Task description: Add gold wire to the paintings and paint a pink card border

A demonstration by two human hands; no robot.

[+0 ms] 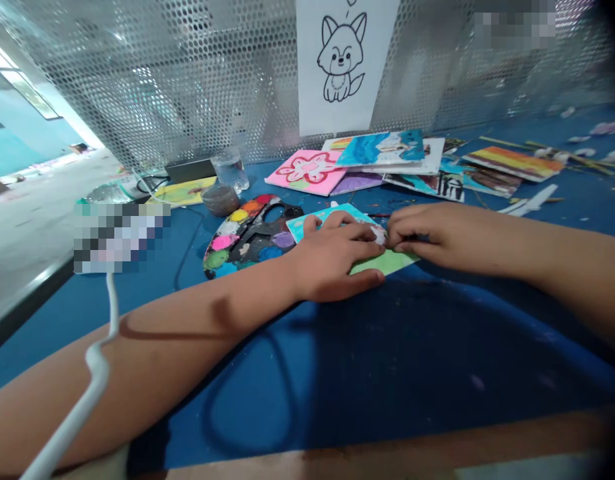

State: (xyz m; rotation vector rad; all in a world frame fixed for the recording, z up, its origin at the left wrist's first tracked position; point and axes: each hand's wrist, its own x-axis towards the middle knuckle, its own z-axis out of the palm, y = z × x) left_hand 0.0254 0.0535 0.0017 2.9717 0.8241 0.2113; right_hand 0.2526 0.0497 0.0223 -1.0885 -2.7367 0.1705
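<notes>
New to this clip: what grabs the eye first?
A black-line fox drawing hangs on the perforated metal screen ahead. Below it, bright painted cards lie on the blue table. In front, the left hand and right hand touch a green-and-teal card beside a round paint palette.

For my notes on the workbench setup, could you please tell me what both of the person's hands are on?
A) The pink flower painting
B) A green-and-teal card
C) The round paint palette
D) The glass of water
B: the fingers of the left hand and the right hand both rest on the green-and-teal card.
</notes>
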